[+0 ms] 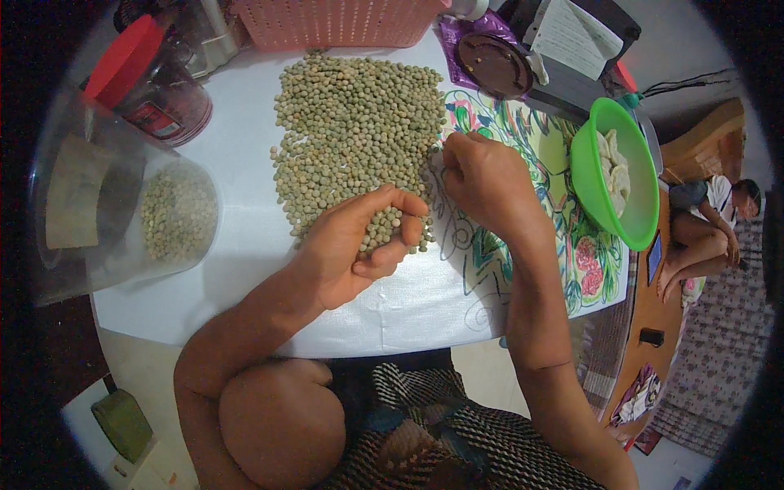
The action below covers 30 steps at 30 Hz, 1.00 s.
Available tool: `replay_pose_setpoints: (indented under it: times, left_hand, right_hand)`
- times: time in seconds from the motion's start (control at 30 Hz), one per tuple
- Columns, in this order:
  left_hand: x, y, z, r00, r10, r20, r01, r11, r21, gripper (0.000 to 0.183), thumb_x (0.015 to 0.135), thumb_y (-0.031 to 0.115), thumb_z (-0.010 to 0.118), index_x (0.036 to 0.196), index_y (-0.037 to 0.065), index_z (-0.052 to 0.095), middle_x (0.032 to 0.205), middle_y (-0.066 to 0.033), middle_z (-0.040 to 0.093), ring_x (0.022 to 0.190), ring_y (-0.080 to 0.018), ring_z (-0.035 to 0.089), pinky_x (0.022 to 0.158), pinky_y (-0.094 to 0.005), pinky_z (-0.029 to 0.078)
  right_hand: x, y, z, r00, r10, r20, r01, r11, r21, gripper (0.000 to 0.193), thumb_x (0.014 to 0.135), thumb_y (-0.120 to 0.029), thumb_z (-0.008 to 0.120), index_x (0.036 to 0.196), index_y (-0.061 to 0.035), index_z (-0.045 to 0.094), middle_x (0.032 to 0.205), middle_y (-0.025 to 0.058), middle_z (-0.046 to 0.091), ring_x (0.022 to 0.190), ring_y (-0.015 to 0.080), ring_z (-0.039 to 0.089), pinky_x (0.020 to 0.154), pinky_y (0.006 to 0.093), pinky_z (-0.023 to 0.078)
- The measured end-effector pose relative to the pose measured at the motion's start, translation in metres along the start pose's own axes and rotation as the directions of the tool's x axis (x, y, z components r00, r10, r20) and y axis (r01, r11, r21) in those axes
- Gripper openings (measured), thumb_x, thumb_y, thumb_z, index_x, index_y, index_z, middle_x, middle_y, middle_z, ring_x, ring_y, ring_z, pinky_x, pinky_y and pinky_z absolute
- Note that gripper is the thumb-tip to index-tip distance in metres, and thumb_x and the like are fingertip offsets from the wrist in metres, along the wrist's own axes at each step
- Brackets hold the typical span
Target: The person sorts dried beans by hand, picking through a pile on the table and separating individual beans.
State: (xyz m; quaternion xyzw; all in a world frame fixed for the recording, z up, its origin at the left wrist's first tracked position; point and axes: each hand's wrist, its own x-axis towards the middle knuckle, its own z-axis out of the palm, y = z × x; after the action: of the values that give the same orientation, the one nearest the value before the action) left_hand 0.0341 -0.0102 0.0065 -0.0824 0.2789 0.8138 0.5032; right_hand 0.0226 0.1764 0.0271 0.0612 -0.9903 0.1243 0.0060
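Observation:
A broad layer of dried green peas point(359, 114) is spread on the white cloth before me. My left hand point(339, 241), palm turned up, is cupped at the near edge of this layer. Its fingers curl round a small heap of dried peas in the palm. To its right my right hand point(487, 180) is closed, fingers bent inward, just beside the right edge of the spread. Whatever it may hold is hidden. At the left a clear plastic container point(200, 245) lies tipped on its side with more dried peas in it.
A red-lidded jar point(163, 114) stands at the far left, and a pink basket point(335, 28) at the back. At the right are a green bowl point(581, 175) of whitish pieces, a brown round lid point(490, 61) and a purple packet point(453, 41). A person point(710, 220) sits beyond.

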Motion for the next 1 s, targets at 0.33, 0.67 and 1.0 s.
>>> replay_pose_setpoints:
  times: [0.33, 0.67, 1.0]
  left_hand:
    - [0.001, 0.000, -0.003, 1.000, -0.002, 0.009, 0.002, 1.000, 0.002, 0.024, 0.088, 0.026, 0.037, 0.093, 0.005, 0.048, 0.075, -0.0059, 0.052, 0.041, -0.0055, 0.035, 0.032, -0.0145, 0.023]
    - [-0.001, 0.000, 0.002, 1.000, 0.015, -0.024, -0.016, 1.000, -0.024, 0.021, 0.086, 0.023, 0.038, 0.088, 0.006, 0.049, 0.073, -0.0049, 0.050, 0.041, -0.0052, 0.035, 0.032, -0.0148, 0.022]
    - [-0.001, -0.004, -0.005, 0.999, 0.044, 0.020, -0.044, 0.999, 0.002, 0.017, 0.086, 0.018, 0.040, 0.087, 0.004, 0.048, 0.071, -0.0041, 0.048, 0.043, -0.0045, 0.035, 0.033, -0.0145, 0.023]
  right_hand:
    - [0.002, -0.003, -0.010, 0.989, -0.146, -0.031, 0.146, 0.907, 0.394, 0.009, 0.064, -0.002, 0.054, 0.073, -0.0006, 0.052, 0.066, 0.0119, 0.057, 0.059, 0.0258, 0.057, 0.054, 0.0338, 0.044]
    - [0.002, 0.004, -0.011, 0.999, -0.015, 0.031, -0.021, 0.454, 0.891, 0.005, 0.075, -0.005, 0.056, 0.078, -0.0022, 0.052, 0.061, -0.0026, 0.049, 0.059, 0.0050, 0.052, 0.050, 0.0196, 0.040]
    - [0.004, 0.005, 0.004, 0.996, -0.088, 0.018, 0.079, 0.957, 0.278, 0.013, 0.067, -0.005, 0.060, 0.078, -0.0002, 0.057, 0.068, 0.0105, 0.059, 0.057, 0.0170, 0.056, 0.054, 0.0283, 0.043]
